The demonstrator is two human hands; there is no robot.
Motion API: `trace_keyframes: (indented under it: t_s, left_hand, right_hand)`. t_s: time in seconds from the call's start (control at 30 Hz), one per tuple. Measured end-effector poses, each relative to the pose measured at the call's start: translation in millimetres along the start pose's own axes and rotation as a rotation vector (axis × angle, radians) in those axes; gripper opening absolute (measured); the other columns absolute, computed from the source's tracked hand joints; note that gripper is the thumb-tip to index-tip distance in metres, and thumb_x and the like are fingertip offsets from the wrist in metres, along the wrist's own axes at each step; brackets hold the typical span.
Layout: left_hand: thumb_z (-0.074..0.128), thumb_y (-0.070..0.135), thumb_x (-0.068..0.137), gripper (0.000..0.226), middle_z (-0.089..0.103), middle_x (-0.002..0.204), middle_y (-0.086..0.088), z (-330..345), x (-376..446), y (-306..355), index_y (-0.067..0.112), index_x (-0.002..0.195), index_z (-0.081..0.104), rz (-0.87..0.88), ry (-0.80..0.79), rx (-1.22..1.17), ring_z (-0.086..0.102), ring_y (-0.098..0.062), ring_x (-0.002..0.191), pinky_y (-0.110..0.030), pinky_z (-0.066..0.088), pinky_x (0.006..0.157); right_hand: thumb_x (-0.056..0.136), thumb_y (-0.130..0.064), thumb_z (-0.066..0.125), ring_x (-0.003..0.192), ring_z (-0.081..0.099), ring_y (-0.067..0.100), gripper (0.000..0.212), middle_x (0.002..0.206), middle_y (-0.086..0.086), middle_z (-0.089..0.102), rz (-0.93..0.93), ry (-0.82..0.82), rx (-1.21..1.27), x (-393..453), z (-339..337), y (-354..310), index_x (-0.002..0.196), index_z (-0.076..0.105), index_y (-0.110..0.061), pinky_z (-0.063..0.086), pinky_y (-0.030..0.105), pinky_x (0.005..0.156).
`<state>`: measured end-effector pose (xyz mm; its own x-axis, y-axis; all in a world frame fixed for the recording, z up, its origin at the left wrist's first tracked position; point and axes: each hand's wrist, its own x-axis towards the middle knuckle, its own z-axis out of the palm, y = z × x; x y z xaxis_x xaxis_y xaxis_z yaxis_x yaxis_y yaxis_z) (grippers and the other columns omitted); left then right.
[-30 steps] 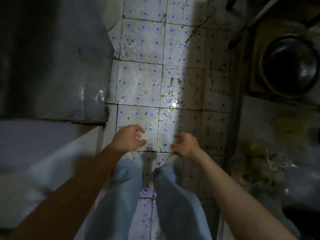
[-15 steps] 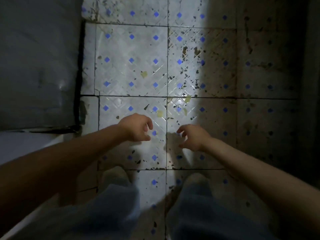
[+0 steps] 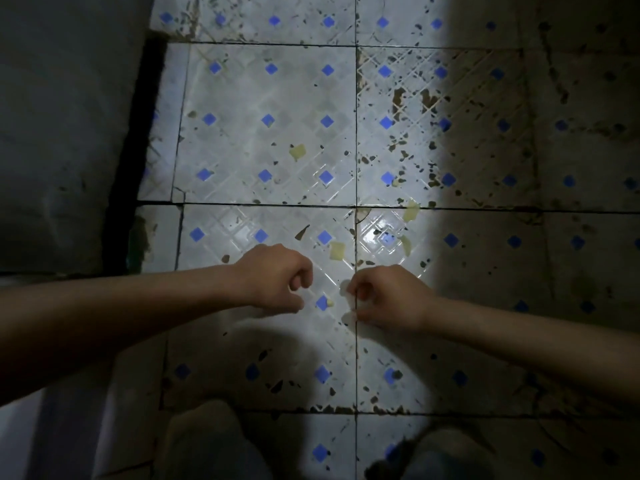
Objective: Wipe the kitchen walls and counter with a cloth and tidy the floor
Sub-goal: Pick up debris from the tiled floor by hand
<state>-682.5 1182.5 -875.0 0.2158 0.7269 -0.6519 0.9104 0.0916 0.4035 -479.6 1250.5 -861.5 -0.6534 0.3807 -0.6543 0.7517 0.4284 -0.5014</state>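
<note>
The floor [image 3: 270, 140] fills the head view, white ribbed tiles set with small blue diamonds, heavily speckled with dark grime; the grime thickens toward three o'clock where shadow covers the tiles, and a bright patch of light gleams on the tile just past the hands. Pale yellowish scraps [image 3: 337, 250] lie scattered on it; I count five larger ones, one at twelve o'clock from the left hand [image 3: 273, 277], two near the tile joint at one o'clock from the right hand [image 3: 384, 296], one just beyond both hands, one further up the middle tile, plus a tiny bit beside the blue diamond between the hands. Both hands hover low over the floor, close together; the left grip is curled with thumb against forefinger, and whether it holds anything I cannot tell; the right grip is curled likewise, with something pale at its fingertips that is too blurred to name. Compared with half a second ago the view has dropped nearer the tiles and both hands have closed from loosely spread fingers into curls. A dark grey cabinet side [image 3: 65, 133] stands at nine o'clock; two knees [image 3: 214, 445] show at six o'clock.
</note>
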Motion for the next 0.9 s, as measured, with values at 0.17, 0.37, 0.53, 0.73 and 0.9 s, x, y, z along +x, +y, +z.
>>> trace_keyframes:
  t_s: [0.17,0.37,0.53,0.73,0.9]
  left_hand:
    - [0.069,0.04,0.075,0.025,0.062,0.085,0.012,13,-6,-3,0.03,0.097,0.063,0.007,0.03,0.066,0.052,-0.002,0.071,-0.022,0.034,0.066]
    - [0.067,0.042,0.075,0.019,0.062,0.08,0.013,28,-5,2,0.031,0.091,0.062,-0.031,0.229,0.051,0.055,-0.004,0.08,-0.027,0.035,0.079]
    - [0.071,0.04,0.072,0.018,0.062,0.076,0.013,30,-16,-7,0.03,0.085,0.063,-0.069,0.274,-0.014,0.054,-0.002,0.073,-0.028,0.036,0.083]
    - [0.072,0.042,0.072,0.018,0.061,0.072,0.014,33,-25,-21,0.031,0.082,0.063,-0.12,0.318,-0.051,0.054,0.0,0.069,-0.029,0.038,0.087]
    - [0.07,0.042,0.075,0.019,0.062,0.077,0.012,35,-22,-14,0.03,0.087,0.063,-0.105,0.316,-0.074,0.056,-0.003,0.075,-0.027,0.03,0.085]
  right_hand:
    - [0.079,-0.024,0.069,0.095,0.058,0.015,0.033,0.103,-0.002,0.063,-0.02,0.077,-0.022,11,14,-4,0.112,0.063,-0.019,0.049,0.028,0.079]
    - [0.077,-0.025,0.07,0.092,0.058,0.014,0.033,0.091,-0.007,0.056,-0.04,0.213,0.019,24,22,-12,0.109,0.065,-0.019,0.039,0.023,0.07]
    - [0.078,-0.026,0.07,0.092,0.057,0.013,0.033,0.099,-0.004,0.061,-0.081,0.196,-0.027,31,36,-22,0.11,0.065,-0.018,0.047,0.028,0.075]
    - [0.088,-0.018,0.055,0.081,0.053,0.017,0.009,0.089,0.0,0.056,-0.146,0.17,-0.183,33,42,-23,0.091,0.063,-0.015,0.042,0.027,0.067]
    - [0.088,-0.005,0.046,0.076,0.049,0.022,0.01,0.085,0.005,0.048,-0.165,0.182,-0.261,25,45,-16,0.093,0.051,-0.012,0.044,0.033,0.063]
